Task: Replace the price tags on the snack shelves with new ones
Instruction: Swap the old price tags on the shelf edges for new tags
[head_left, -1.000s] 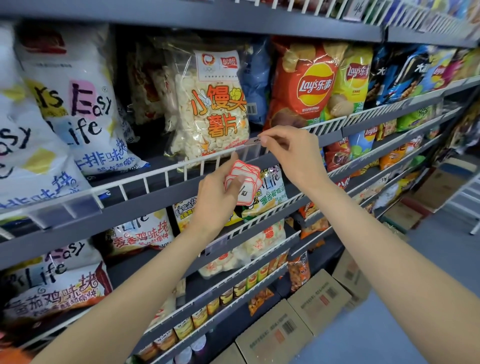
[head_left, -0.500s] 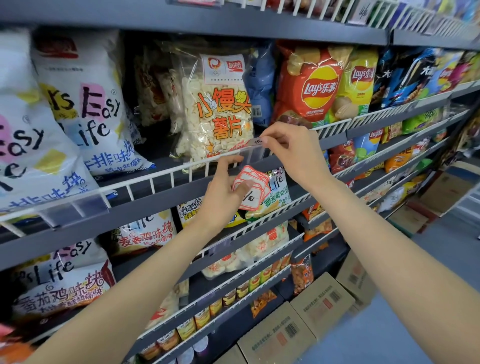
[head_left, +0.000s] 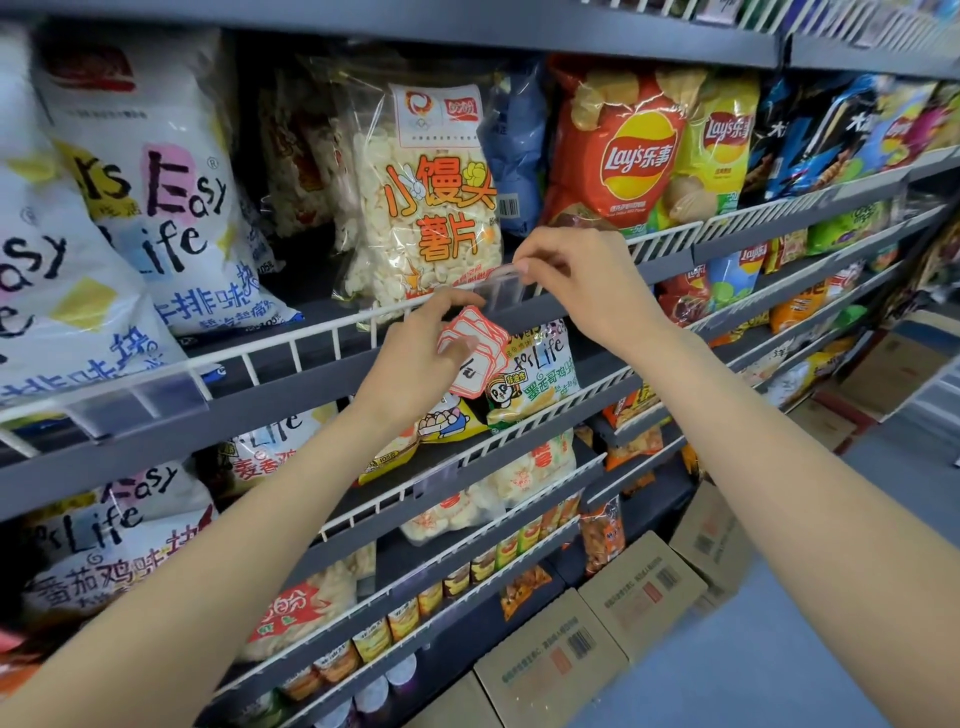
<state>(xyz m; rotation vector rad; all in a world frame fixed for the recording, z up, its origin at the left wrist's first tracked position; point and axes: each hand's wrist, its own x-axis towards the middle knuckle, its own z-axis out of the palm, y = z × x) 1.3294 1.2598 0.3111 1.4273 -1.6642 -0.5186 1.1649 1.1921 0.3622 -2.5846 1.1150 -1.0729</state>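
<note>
At frame centre, the right hand (head_left: 587, 291) pinches the clear tag holder (head_left: 501, 288) on the shelf rail (head_left: 291, 343); just below, the left hand (head_left: 415, 369) grips a fan of red-bordered price tags (head_left: 475, 356).

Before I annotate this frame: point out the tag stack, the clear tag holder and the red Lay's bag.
tag stack (head_left: 480, 358), head view, top card's face
tag holder (head_left: 501, 286), head view, clear front
red Lay's bag (head_left: 618, 150), head view, logo

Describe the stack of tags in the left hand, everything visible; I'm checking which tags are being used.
The stack of tags is a fanned handful of small white cards with red-orange borders, seemingly paper. The front one bears a dark mark, too small to read. The left hand grips them, tilted, just below the white wire shelf rail, in front of a snack bag.
</note>
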